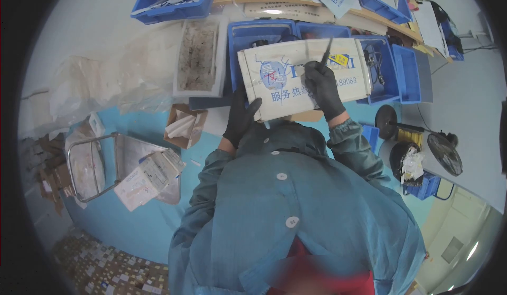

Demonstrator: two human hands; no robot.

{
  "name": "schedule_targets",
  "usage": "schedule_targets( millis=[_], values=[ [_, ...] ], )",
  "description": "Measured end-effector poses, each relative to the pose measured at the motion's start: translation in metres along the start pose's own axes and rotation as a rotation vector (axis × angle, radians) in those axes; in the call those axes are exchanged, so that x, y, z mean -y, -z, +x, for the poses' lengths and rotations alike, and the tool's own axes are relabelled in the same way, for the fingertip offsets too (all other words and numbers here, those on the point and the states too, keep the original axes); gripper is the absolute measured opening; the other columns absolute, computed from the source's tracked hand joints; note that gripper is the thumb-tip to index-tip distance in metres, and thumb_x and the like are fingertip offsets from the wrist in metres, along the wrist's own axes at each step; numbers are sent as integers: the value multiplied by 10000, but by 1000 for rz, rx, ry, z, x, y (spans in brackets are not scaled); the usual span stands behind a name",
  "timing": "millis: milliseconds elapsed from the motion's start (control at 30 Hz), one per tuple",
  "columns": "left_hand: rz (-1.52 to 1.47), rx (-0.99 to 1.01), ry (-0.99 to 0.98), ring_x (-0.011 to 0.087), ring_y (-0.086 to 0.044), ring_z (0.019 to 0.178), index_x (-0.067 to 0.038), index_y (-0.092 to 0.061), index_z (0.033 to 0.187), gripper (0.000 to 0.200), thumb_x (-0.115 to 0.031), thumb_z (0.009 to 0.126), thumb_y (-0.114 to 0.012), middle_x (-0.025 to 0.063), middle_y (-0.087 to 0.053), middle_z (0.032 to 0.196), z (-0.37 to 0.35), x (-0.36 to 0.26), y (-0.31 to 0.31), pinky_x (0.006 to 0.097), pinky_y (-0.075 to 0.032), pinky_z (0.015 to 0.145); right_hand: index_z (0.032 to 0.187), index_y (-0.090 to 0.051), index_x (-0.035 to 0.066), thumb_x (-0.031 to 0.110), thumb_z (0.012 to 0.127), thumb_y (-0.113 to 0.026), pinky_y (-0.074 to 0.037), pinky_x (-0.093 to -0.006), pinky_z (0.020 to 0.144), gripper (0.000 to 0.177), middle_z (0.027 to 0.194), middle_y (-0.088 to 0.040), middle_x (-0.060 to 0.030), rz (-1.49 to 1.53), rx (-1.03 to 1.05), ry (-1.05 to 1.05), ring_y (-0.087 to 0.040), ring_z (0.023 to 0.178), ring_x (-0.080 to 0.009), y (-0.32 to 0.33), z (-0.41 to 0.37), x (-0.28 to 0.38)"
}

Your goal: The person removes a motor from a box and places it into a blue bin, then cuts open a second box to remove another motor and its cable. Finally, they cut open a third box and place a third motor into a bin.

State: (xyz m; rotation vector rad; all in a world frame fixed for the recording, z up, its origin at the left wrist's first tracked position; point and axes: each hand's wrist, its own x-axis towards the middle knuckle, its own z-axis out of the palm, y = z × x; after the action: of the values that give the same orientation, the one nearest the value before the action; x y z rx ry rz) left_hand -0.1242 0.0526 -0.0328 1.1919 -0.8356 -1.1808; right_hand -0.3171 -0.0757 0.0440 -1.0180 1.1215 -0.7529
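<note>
A white box (253,97) with blue printed characters and a yellow label lies tilted in front of me, over the blue bins. My left hand (240,116), in a black glove, grips its lower left edge with the thumb on top. Above the printed face is my right hand (324,90), also gloved in black, fingers closed around a dark, slender tool (328,52). The tool's thin end points up and away from me, and its exact kind is unclear. Part of the lettering is hidden behind the right hand.
Blue bins (406,76) stand behind and beside the box, one with cables. To the left are a dirty foam tray (198,57), an open carton (186,126) and a metal-framed cart (113,179). A fan (444,152) and a rubbish bin (409,163) stand right.
</note>
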Motion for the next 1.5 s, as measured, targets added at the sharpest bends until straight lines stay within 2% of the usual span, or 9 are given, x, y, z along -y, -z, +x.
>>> schedule_targets(
  millis=[200, 400, 600, 800, 900, 1000, 1100, 1200, 1500],
  values=[
    [983, -451, -478, 376, -373, 1376, -67, -350, 1471, 675, -174, 871, -638, 198, -384, 1494, -7, -36, -24, 513, -354, 1114, 707, -511, 166, 141, 911, -592, -270, -209, 517, 221, 557, -329, 56, 197, 55, -29, -307, 515, -67, 5, -1, 4],
    [866, -154, -472, 347, -600, 999, -23, -597, 1209, 419, -174, 825, -671, 172, -618, 1075, 26, -49, -83, 444, -516, 794, 563, -404, 181, 198, 894, -568, -274, -273, 537, 370, 507, -342, 26, -7, 75, 15, -327, 504, -88, -3, -7, 20],
    [1109, -245, -427, 324, -614, 819, -52, -622, 1058, 403, -311, 760, -706, 116, -635, 884, 49, -33, -104, 444, -469, 658, 845, -690, 68, 132, 885, -663, -513, -292, 770, 80, 776, -705, -67, -234, 176, 80, -672, 768, -163, 18, -5, 22],
    [1161, -247, -305, 298, -683, 902, -79, -700, 988, 159, -157, 850, -687, 110, -717, 961, 54, -42, -103, 417, -557, 873, 1073, -720, 123, 133, 911, -592, -442, -325, 730, 207, 1104, -672, -78, -466, 294, 152, -592, 950, -267, 74, -6, 31],
    [1058, -287, -126, 275, -679, 872, -96, -731, 950, 157, -123, 894, -586, 95, -731, 980, 54, -52, -101, 399, -560, 850, 1119, -724, 146, 235, 956, -606, -425, -452, 1062, 220, 1367, -575, -92, -317, 167, 47, -489, 1289, -334, 99, -5, 21],
    [1003, -203, 52, 301, -675, 930, -94, -721, 1011, 238, -154, 931, -505, 112, -723, 1068, 54, -66, -100, 428, -550, 898, 1073, -742, 107, 270, 949, -572, -362, -280, 604, 266, 1061, -661, -26, -30, 133, -21, -519, 766, -160, 111, 0, 8],
    [1001, -143, 209, 323, -671, 957, -88, -698, 1059, 301, -280, 940, -498, 128, -711, 1106, 53, -74, -99, 419, -562, 868, 1007, -728, 117, 271, 974, -562, -347, -280, 605, 229, 606, -440, 0, -28, 156, 55, -388, 565, -114, 111, 4, 4],
    [994, -143, 310, 298, -665, 898, -55, -691, 1012, 354, -337, 895, -511, 125, -710, 1013, 54, -79, -100, 368, -551, 758, 1088, -724, 116, 249, 956, -619, -419, -260, 619, 215, 1149, -674, -46, -41, 217, 79, -487, 674, -148, 115, 8, -1],
    [959, -85, 429, 301, -595, 784, -76, -660, 787, 410, -426, 886, -471, 141, -687, 846, 56, -88, -93, 424, -414, 657, 1011, -744, 118, 217, 945, -493, -349, -298, 592, 278, 778, -561, -52, -104, 293, 88, -453, 658, -175, 122, 0, 21]
  ],
)
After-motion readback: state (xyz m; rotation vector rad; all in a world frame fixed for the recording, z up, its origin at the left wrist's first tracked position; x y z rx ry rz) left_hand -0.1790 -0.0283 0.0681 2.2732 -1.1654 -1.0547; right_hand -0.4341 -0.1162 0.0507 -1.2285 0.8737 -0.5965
